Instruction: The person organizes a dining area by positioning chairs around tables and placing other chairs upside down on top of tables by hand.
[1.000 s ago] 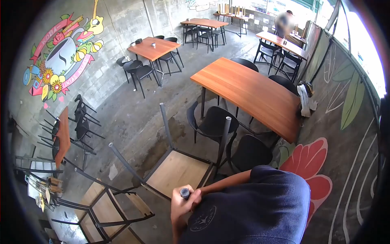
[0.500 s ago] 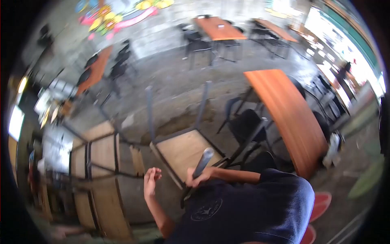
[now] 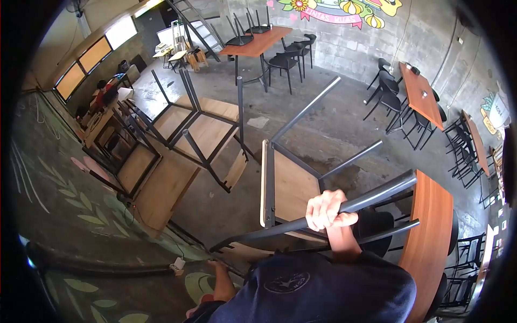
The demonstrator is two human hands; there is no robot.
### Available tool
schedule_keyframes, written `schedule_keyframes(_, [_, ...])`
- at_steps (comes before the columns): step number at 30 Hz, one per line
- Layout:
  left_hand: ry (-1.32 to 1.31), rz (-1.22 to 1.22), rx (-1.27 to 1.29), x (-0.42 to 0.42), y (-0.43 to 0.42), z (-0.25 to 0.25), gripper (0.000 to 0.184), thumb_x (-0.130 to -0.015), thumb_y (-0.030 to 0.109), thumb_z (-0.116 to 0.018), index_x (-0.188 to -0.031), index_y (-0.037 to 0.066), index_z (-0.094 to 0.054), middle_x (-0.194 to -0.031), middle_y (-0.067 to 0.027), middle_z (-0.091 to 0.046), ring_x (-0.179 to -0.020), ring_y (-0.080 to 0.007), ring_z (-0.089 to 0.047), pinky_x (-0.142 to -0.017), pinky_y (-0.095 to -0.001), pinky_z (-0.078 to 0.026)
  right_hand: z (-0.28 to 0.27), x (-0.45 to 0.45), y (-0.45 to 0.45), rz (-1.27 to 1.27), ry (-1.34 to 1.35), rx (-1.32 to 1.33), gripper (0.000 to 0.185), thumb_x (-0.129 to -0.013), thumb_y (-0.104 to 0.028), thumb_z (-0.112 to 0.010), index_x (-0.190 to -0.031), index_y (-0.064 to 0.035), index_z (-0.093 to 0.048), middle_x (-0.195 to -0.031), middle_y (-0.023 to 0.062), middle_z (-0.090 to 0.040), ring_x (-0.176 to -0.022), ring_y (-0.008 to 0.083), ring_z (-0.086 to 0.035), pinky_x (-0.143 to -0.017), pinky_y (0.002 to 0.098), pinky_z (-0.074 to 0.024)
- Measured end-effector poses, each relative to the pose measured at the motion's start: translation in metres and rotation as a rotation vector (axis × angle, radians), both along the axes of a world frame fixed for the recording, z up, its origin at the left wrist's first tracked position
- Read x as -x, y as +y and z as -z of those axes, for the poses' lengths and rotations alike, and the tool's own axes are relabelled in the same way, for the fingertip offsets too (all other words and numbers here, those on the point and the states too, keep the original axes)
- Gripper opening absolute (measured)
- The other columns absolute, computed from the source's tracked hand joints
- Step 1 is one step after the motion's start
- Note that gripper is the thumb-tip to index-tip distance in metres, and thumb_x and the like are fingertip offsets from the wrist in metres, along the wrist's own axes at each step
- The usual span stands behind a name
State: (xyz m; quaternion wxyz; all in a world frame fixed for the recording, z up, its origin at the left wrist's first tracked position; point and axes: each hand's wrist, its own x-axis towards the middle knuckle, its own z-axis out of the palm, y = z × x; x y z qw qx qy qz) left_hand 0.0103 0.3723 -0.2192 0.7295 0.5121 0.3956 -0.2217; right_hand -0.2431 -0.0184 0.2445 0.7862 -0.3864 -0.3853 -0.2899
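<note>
An upturned chair (image 3: 293,185) with a pale plywood seat and dark metal legs is tilted in front of me. My right hand (image 3: 327,209) is closed around one of its thick dark legs, whose capped end points up and right. Lower down, by my left side, my left hand (image 3: 216,268) is partly visible near the wall base. Its fingers are too unclear to read, and I see nothing held there. More upturned wooden chairs (image 3: 207,132) stand just to the left, legs in the air.
An orange-brown table (image 3: 431,237) with dark chairs is close on the right. A long table (image 3: 256,42) with chairs stands further back, another table (image 3: 423,99) at the far wall. A painted wall (image 3: 81,215) and white socket box (image 3: 177,265) border the left.
My view has swung left, bringing the painted wall in. The chair appears more tilted, with my right hand still around a leg. My left hand has dropped from its raised position to my side.
</note>
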Motion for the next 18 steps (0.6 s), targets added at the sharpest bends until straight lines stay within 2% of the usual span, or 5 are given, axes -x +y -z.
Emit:
schedule_keyframes(2, [0.263,-0.003,0.044,0.021,0.001,-0.006,0.062,-0.090,0.056,-0.036,-0.126,0.006,-0.048,-0.131,-0.0094,-0.047,-0.115,-0.0308,-0.047,-0.096,-0.0449,-0.039,-0.007,0.003,-0.001,-0.055,-0.036,0.049,0.014,-0.071,-0.003,-0.055,-0.061,0.0033,-0.048,-0.048,0.0094,-0.048,-0.036,0.0203,-0.044,-0.042,0.0334,-0.0444])
schedule_keyframes(4, [-0.167,0.191,0.836,0.026,-0.009,0.009,0.065,-0.090,0.055,-0.037,-0.131,0.005,-0.043,-0.137,-0.0110,-0.040,-0.118,-0.0301,-0.045,-0.099,-0.0447,-0.036,-0.010,0.001,-0.001,-0.088,-0.048,0.083,0.015,-0.072,-0.003,-0.055,-0.061,0.0030,-0.048,-0.048,0.0091,-0.048,-0.035,0.0201,-0.044,-0.043,0.0340,-0.0447])
schedule_keyframes(8, [-0.214,0.117,0.728,0.040,-0.004,-0.004,0.067,-0.089,0.056,-0.038,-0.131,0.005,-0.043,-0.136,-0.0112,-0.040,-0.118,-0.0300,-0.045,-0.099,-0.0446,-0.036,-0.009,0.000,0.000,-0.146,-0.012,0.040,0.012,-0.077,-0.004,-0.057,-0.086,0.0024,-0.060,-0.044,0.0071,-0.043,-0.035,0.0192,-0.041,-0.042,0.0333,-0.0413])
schedule_keyframes(10, [-0.257,0.078,0.660,0.033,-0.004,-0.020,0.068,-0.089,0.057,-0.038,-0.131,0.005,-0.043,-0.136,-0.0114,-0.040,-0.118,-0.0300,-0.045,-0.099,-0.0445,-0.037,-0.010,0.003,-0.007,-0.116,0.053,0.037,0.021,-0.066,-0.004,-0.053,-0.048,-0.0014,-0.042,-0.043,0.0083,-0.043,-0.034,0.0210,-0.042,-0.043,0.0329,-0.0431])
schedule_keyframes(18, [-0.425,-0.077,0.355,0.009,-0.001,-0.091,0.072,-0.087,0.060,-0.039,-0.132,0.005,-0.043,-0.136,-0.0119,-0.041,-0.118,-0.0298,-0.045,-0.098,-0.0443,-0.038,0.005,0.007,-0.028,-0.089,0.068,-0.126,0.010,-0.060,-0.004,-0.053,-0.054,-0.0011,-0.045,-0.041,0.0085,-0.043,-0.032,0.0188,-0.037,-0.038,0.0306,-0.0318])
